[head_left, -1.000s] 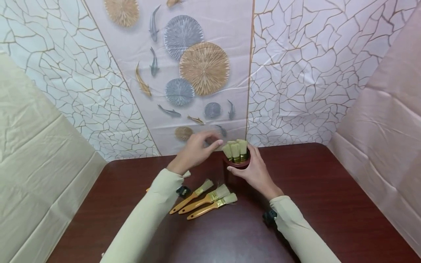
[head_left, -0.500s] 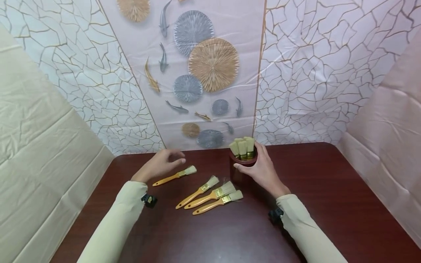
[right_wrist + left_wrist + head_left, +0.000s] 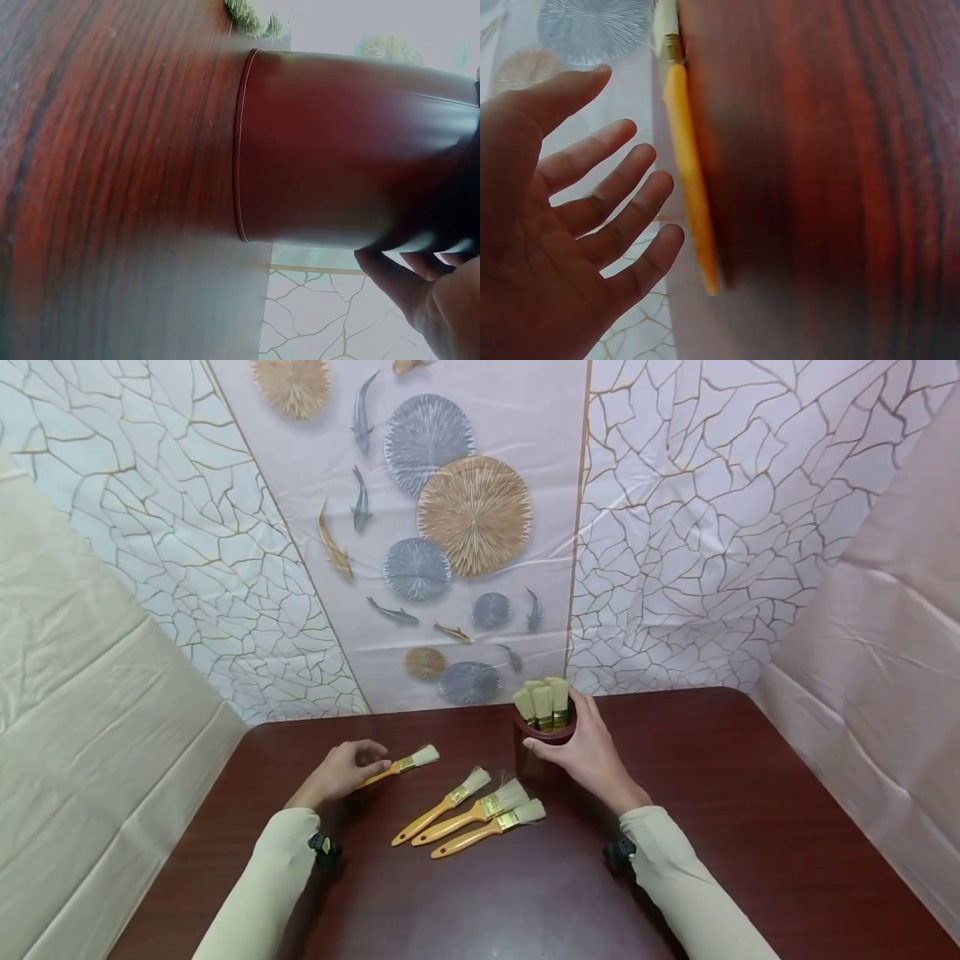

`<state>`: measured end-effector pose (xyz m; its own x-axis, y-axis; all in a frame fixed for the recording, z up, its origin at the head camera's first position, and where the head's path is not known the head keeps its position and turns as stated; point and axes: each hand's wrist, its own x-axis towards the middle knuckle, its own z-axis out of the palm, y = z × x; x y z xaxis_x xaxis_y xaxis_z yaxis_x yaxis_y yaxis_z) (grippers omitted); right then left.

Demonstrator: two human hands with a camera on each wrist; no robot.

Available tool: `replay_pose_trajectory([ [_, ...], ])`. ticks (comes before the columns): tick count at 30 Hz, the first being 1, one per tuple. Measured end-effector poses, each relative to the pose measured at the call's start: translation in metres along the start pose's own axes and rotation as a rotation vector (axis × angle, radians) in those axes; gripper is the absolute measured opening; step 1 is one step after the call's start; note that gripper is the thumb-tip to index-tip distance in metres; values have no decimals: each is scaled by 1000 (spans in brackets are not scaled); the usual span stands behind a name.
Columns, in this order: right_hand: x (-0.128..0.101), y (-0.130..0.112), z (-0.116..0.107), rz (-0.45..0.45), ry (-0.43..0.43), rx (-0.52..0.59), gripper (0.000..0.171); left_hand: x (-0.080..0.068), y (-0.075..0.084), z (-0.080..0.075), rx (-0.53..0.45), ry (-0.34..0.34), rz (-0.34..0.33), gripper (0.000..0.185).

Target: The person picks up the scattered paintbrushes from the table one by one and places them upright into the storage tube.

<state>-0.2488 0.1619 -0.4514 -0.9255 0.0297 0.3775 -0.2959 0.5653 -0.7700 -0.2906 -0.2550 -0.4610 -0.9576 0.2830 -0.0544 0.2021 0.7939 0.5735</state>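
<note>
My left hand [image 3: 341,774] is at a lone paintbrush [image 3: 415,759] with a pale bristle head and orange handle, lying on the table. In the left wrist view the fingers of the left hand [image 3: 592,217] are spread beside the brush's orange handle [image 3: 688,165], with a gap between them. My right hand [image 3: 592,753] grips a dark red cup [image 3: 531,760] around its rim, thumb in front and fingers behind. The cup stands upright, and several paintbrushes [image 3: 543,706] stick out of it, bristles up. Seen from the right wrist, the cup's smooth wall [image 3: 330,150] rests on the wood.
Three more paintbrushes, a left one [image 3: 427,817], a middle one [image 3: 457,821] and a right one [image 3: 472,839], lie side by side between my hands, bristles toward the cup. Behind the dark wooden table [image 3: 712,793] hangs a patterned cloth [image 3: 480,610].
My left hand has drawn away from the cup's brushes, moving left and down to the lone paintbrush. The right hand keeps its grip on the cup.
</note>
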Motion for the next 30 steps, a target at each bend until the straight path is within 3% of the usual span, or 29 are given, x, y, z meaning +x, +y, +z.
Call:
replay_pose_trajectory([
  [13,0,-1,-1,-13,6,10,107,9,-1,14,13,-17,18,27],
  [21,0,1,2,-14,3,4,109,11,6,23,-3,26,-62,21],
  [30,1,4,2,-9,13,-9,110,14,10,27,-44,43,-92,16],
])
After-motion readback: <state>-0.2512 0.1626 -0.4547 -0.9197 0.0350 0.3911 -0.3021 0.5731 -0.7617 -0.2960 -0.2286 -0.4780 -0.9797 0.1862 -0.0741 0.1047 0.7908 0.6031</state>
